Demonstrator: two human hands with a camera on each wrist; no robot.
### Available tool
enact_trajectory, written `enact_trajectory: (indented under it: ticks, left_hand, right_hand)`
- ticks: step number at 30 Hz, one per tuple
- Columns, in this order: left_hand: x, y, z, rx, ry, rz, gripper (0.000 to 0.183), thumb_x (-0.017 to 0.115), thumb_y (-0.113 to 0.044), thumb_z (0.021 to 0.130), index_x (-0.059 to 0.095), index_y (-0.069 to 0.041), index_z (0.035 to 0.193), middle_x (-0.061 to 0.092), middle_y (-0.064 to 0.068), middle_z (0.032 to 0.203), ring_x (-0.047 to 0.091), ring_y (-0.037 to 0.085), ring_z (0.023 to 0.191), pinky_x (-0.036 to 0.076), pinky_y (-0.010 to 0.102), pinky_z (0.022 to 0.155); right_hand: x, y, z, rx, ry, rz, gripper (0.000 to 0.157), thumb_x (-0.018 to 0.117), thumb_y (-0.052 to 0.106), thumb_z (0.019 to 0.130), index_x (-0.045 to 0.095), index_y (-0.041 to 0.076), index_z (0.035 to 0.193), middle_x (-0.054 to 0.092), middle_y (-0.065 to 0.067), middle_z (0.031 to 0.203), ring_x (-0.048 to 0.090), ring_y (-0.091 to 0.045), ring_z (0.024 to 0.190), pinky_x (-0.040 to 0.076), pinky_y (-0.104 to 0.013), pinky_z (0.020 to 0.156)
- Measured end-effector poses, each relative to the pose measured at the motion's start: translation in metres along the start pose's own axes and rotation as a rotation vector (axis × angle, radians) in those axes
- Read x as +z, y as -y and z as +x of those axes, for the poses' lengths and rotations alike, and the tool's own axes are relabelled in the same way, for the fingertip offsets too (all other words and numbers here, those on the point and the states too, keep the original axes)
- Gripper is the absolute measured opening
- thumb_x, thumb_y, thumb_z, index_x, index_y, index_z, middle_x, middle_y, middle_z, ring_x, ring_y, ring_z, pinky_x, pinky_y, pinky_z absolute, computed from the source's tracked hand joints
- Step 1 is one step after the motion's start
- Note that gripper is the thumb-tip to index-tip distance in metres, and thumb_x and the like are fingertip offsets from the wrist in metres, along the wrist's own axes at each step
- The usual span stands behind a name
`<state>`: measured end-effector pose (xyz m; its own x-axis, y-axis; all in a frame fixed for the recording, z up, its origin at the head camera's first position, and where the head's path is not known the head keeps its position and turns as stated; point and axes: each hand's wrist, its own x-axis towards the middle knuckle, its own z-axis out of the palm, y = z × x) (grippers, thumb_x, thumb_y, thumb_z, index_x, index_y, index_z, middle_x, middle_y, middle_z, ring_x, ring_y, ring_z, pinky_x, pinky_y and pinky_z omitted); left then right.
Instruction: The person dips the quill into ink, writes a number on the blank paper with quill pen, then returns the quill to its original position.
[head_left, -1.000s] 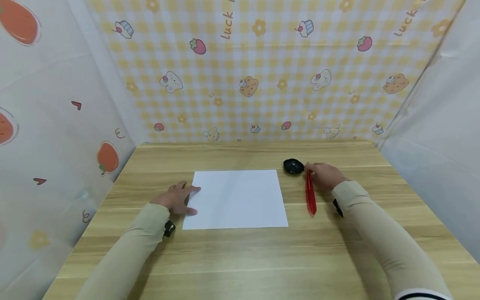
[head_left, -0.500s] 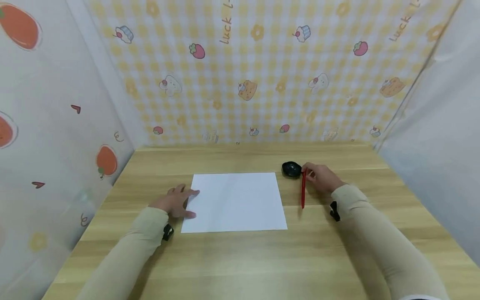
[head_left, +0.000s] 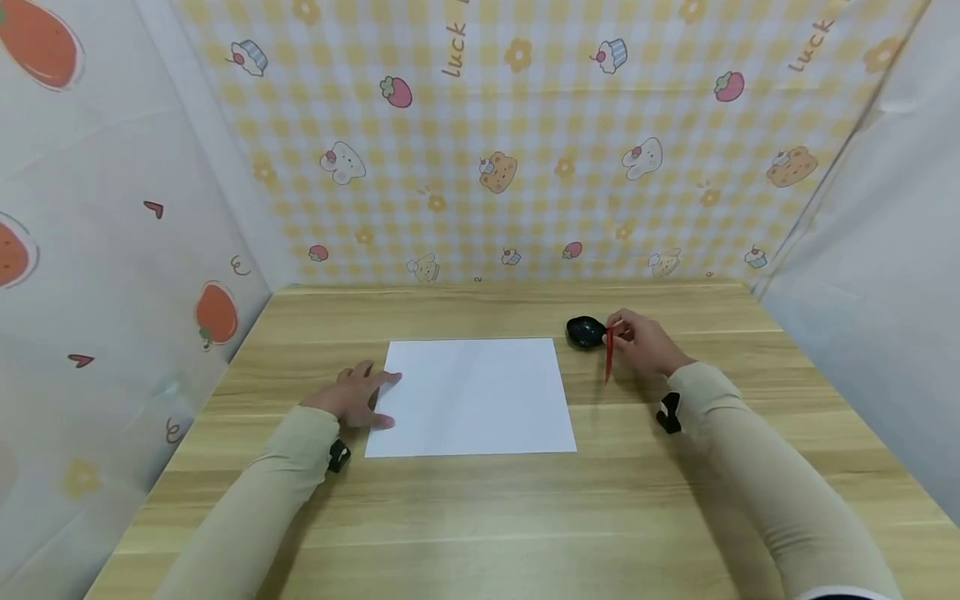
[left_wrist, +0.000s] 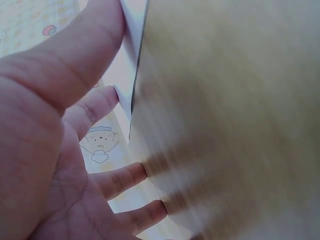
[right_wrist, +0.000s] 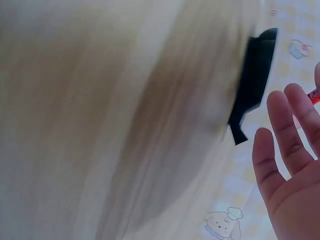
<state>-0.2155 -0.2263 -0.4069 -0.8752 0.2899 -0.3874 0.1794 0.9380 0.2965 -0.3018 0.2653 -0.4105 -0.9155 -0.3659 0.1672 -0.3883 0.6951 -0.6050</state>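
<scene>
A blank white sheet of paper (head_left: 476, 397) lies flat on the wooden table. My left hand (head_left: 356, 396) rests at its left edge, fingers spread, thumb and index finger on the sheet. The left wrist view shows fingertips (left_wrist: 135, 175) against the wood beside the paper. Farther right, my right hand (head_left: 647, 346) pinches a slim red pen (head_left: 609, 358), which hangs down toward me and is blurred. In the right wrist view only a short bit of the pen (right_wrist: 315, 96) shows. Left of that hand sits a small, shiny black dish (head_left: 585, 332) with a short handle.
The wooden table (head_left: 472, 525) ends at a yellow checked cloth backdrop (head_left: 480, 108). White cloth walls (head_left: 885, 250) stand on both sides. A black wrist mount (head_left: 669, 412) is on the right wrist, another mount (head_left: 339, 456) on the left.
The right hand keeps hold of the pen and has risen slightly; the pen's lower end swings and now appears shorter and closer to the hand. Left hand, paper and dish stay put.
</scene>
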Motion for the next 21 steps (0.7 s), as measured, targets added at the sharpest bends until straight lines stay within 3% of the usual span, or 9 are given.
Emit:
enact_trajectory:
  ticks: [9,13,16,21]
  left_hand:
    - [0.001,0.004,0.002,-0.016,0.005,-0.006,0.083,0.073,-0.046,0.084,0.033,-0.019,0.152,0.01,0.03,0.154,0.012,0.055,0.137,0.029,0.076,0.092]
    - [0.001,0.003,0.002,-0.016,0.003,-0.012,0.084,0.073,-0.046,0.084,0.033,-0.019,0.152,0.01,0.031,0.154,0.011,0.056,0.137,0.028,0.076,0.091]
    - [0.001,0.003,0.001,-0.012,0.001,-0.008,0.083,0.073,-0.047,0.084,0.033,-0.019,0.151,0.01,0.031,0.154,0.011,0.056,0.137,0.028,0.076,0.091]
    - [0.001,0.002,0.0,-0.003,-0.001,-0.017,0.083,0.074,-0.046,0.084,0.034,-0.018,0.151,0.01,0.031,0.154,0.012,0.056,0.137,0.028,0.076,0.092]
  right_hand:
    - [-0.005,0.007,0.001,0.044,-0.033,0.239,0.023,0.063,0.003,0.093,0.056,-0.007,0.113,0.066,-0.028,0.102,0.065,-0.032,0.091,0.05,-0.027,0.068]
    - [-0.006,0.011,0.001,0.051,-0.063,0.338,0.024,0.06,-0.002,0.093,0.052,-0.012,0.113,0.063,-0.032,0.104,0.066,-0.03,0.092,0.053,-0.027,0.067]
    - [-0.007,0.012,0.0,0.038,-0.076,0.456,0.025,0.057,-0.011,0.09,0.049,-0.017,0.113,0.066,-0.025,0.099,0.067,-0.021,0.083,0.053,-0.027,0.064]
    - [-0.01,0.01,0.0,0.051,-0.059,0.677,0.033,0.051,-0.023,0.085,0.043,-0.021,0.118,0.069,-0.001,0.091,0.067,-0.016,0.081,0.05,-0.022,0.061]
